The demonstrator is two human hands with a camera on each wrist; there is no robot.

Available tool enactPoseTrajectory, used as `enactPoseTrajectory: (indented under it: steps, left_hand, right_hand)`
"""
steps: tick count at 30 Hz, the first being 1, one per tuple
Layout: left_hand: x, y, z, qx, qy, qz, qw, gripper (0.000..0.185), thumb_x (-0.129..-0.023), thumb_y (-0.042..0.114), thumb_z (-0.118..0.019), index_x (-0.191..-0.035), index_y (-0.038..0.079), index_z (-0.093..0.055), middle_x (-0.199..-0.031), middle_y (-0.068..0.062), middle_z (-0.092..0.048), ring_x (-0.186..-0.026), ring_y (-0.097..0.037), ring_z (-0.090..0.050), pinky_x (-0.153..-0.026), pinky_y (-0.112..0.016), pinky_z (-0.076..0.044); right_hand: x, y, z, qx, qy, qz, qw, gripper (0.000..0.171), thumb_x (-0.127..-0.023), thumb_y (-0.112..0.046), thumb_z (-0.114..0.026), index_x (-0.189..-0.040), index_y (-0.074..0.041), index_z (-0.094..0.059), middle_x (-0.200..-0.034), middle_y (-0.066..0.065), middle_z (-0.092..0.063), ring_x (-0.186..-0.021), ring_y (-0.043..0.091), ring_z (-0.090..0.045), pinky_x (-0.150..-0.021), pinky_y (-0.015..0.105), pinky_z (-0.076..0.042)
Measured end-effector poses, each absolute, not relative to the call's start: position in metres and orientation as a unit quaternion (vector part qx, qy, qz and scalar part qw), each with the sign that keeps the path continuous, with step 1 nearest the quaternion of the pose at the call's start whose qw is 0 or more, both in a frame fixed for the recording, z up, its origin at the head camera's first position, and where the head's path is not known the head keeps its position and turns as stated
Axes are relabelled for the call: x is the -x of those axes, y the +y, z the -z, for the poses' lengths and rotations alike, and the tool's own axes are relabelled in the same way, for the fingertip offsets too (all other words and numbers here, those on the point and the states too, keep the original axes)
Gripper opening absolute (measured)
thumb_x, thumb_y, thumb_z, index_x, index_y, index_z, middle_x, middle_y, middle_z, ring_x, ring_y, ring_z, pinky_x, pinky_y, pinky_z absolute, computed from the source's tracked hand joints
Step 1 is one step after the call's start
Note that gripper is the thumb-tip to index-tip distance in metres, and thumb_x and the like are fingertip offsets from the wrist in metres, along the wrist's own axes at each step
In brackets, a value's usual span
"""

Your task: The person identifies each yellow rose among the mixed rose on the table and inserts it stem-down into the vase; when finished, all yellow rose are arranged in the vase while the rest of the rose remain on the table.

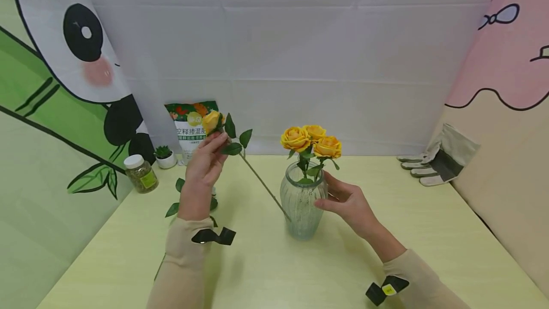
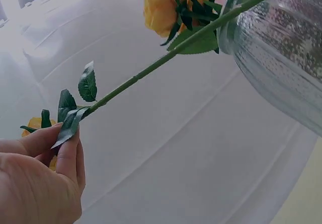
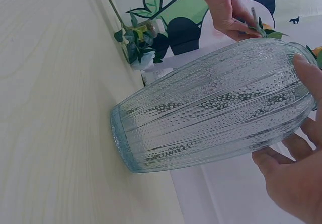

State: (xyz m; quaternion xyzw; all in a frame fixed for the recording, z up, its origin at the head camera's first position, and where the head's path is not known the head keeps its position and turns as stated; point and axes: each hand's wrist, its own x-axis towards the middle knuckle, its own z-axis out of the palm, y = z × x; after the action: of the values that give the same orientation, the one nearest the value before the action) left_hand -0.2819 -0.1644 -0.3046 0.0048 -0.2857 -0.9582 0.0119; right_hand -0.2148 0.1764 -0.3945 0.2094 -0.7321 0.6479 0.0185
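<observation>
My left hand [image 1: 205, 163] pinches a yellow rose [image 1: 212, 122] by its stem, just below the bloom. The long green stem [image 2: 151, 69] slants down to the right, and its lower end overlaps the side of the glass vase [image 1: 300, 221] in the head view. Fingers and thumb of my right hand [image 1: 349, 203] curl about the vase's right side, below the rim. Ribbed and clear, the vase stands upright on the table with several yellow roses [image 1: 296, 139] in it. In the right wrist view the vase's base [image 3: 123, 143] shows down on the tabletop.
Green leaves [image 1: 173, 209] of another stem lie on the table beneath my left forearm. At the back left are a lidded jar [image 1: 143, 175], a small potted succulent [image 1: 165, 158] and a printed bag [image 1: 188, 144]. A work glove [image 1: 443, 159] lies at the right edge.
</observation>
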Motion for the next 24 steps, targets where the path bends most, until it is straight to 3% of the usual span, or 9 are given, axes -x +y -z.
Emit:
enactPoseTrajectory:
  steps: [12, 17, 24]
  left_hand:
    - [0.267, -0.163, 0.291, 0.065, -0.086, 0.994, 0.004, 0.010, -0.092, -0.012, -0.061, -0.085, -0.006, -0.063, -0.090, -0.017, -0.066, -0.081, -0.029, -0.070, -0.075, -0.035, -0.061]
    - [0.266, -0.165, 0.292, 0.077, -0.032, 0.996, -0.011, 0.008, -0.087, -0.015, -0.067, -0.083, -0.007, -0.068, -0.088, -0.018, -0.069, -0.081, -0.031, -0.071, -0.074, -0.039, -0.061]
    - [0.262, -0.163, 0.289, 0.090, -0.036, 0.995, 0.008, 0.007, -0.088, -0.011, -0.068, -0.085, -0.005, -0.069, -0.086, -0.017, -0.069, -0.080, -0.030, -0.071, -0.067, -0.039, -0.062]
  right_hand:
    - [0.215, 0.176, 0.394, -0.210, -0.732, -0.647, 0.021, 0.074, -0.088, -0.011, -0.078, -0.151, -0.003, -0.040, -0.156, 0.008, -0.037, -0.140, 0.034, -0.040, -0.107, 0.039, -0.041]
    - [0.215, 0.176, 0.394, -0.207, -0.734, -0.646, 0.020, 0.074, -0.089, -0.011, -0.077, -0.152, -0.003, -0.040, -0.156, 0.008, -0.037, -0.140, 0.034, -0.040, -0.106, 0.037, -0.042]
    - [0.215, 0.176, 0.394, -0.207, -0.735, -0.645, 0.020, 0.074, -0.089, -0.011, -0.077, -0.152, -0.004, -0.039, -0.156, 0.008, -0.038, -0.139, 0.034, -0.041, -0.106, 0.041, -0.042]
